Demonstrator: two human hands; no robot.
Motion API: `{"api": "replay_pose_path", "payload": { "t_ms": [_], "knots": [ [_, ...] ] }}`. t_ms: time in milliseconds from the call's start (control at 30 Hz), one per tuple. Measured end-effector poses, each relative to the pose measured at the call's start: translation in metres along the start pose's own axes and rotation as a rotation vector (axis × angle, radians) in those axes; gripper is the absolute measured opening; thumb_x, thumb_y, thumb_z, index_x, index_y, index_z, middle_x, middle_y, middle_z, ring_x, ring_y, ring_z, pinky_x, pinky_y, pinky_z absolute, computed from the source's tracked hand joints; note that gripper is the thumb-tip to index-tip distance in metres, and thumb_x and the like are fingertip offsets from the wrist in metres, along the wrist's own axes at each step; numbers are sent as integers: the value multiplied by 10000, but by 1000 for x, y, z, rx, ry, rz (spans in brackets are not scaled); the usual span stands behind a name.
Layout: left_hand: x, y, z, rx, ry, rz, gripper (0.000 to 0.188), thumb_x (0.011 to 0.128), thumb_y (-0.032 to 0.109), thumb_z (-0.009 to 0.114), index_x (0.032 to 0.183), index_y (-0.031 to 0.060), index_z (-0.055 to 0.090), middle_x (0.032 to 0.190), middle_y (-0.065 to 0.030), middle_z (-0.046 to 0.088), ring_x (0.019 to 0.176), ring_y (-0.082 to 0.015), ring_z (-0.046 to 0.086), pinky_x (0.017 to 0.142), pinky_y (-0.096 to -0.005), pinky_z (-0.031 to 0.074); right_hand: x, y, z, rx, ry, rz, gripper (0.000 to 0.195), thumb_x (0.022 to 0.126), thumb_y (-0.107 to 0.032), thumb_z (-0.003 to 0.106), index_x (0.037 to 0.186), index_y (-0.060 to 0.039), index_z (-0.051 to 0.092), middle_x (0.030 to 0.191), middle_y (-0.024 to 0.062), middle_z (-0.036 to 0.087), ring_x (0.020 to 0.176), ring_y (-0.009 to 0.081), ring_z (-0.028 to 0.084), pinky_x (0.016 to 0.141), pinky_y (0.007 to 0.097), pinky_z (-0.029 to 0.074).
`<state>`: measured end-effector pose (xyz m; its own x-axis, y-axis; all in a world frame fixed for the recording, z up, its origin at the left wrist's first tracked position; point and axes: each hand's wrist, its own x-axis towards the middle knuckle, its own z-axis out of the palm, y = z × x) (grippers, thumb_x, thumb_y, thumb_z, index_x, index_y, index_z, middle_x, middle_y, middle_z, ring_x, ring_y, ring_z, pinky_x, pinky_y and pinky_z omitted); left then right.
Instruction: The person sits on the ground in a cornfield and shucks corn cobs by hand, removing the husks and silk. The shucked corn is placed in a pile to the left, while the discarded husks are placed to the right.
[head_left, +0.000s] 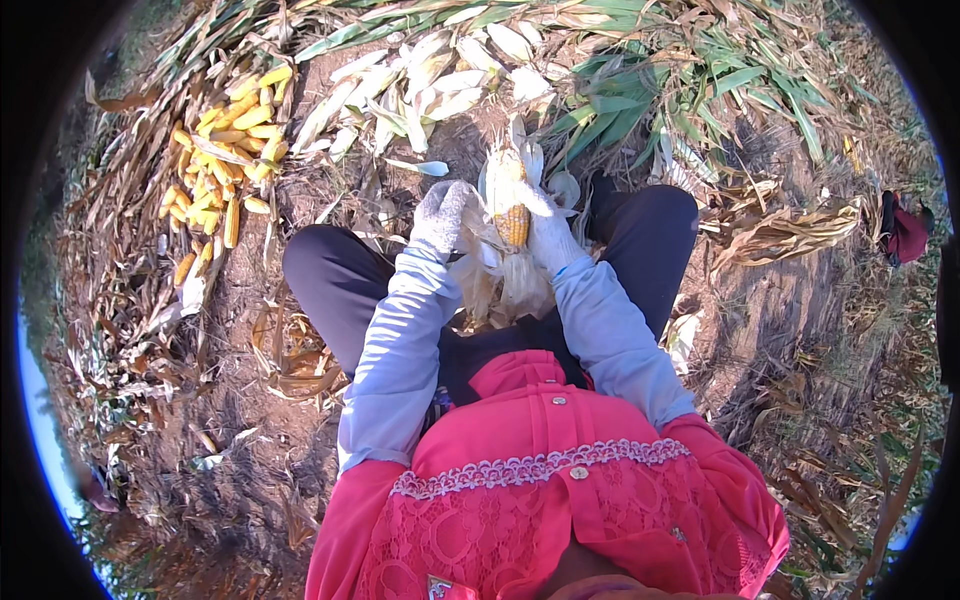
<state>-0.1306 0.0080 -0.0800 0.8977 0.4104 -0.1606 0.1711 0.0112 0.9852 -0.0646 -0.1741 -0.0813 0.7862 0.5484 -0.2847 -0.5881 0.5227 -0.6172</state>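
Note:
An ear of corn (513, 217) with yellow kernels stands between my knees, its pale husk (529, 289) peeled down around its lower end. My right hand (549, 231), in a whitish knit glove, grips the ear from the right side, thumb across the kernels. In a matching glove, my left hand (445, 216) is closed on a strip of dry husk (474, 259) just left of the ear. Its fingertips are partly hidden. More pale husk leaves flare out behind the ear.
Husked yellow ears (225, 161) lie heaped at the upper left. Pale loose husks (427, 90) are spread beyond my hands, with green corn leaves (626, 97) to their right. Dry stalks and leaves (795, 232) cover the soil at the right. A dark red item (906, 234) lies at the far right.

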Motion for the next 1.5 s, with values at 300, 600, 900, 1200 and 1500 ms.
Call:
{"api": "replay_pose_path", "payload": {
  "t_ms": [300,600,900,1200,1500],
  "knots": [
    [0,-6,18,-256,-77,-36,179,1001,184,644,1089,31,674,921,-11,668,798,-95,589,716,-258,500,-5,6,-10,-519,-61,33,530,921,-149,629,1409,15,505,1235,134,624,1080,194,614,914,315,523],
    [2,-8,12,-251,-79,-129,286,1003,270,653,1137,18,658,936,-44,676,819,-126,610,718,-282,508,-13,-8,4,-526,-39,80,517,906,-115,597,1406,3,546,1238,106,655,1075,186,638,909,288,513],
    [-4,28,12,-464,-229,-109,250,970,159,706,1157,5,643,1001,-49,687,881,-140,659,799,-297,560,-12,-5,4,-748,-197,-11,529,862,-102,667,1372,9,577,1208,130,678,1062,212,645,928,328,516],
    [-7,23,10,-516,-95,-82,216,1024,188,619,1142,11,653,1019,-72,696,910,-152,680,808,-294,568,-16,-7,0,-1014,-225,-143,574,842,-157,728,1364,23,571,1144,150,700,1013,185,661,889,331,529],
    [-8,15,10,-908,-137,-282,365,1078,302,484,1264,4,585,1159,-142,692,1050,-261,689,925,-396,576,-11,-9,2,-815,-255,-60,568,921,-54,644,1454,31,467,1374,134,590,1221,191,581,1054,309,476]
  ]
}}
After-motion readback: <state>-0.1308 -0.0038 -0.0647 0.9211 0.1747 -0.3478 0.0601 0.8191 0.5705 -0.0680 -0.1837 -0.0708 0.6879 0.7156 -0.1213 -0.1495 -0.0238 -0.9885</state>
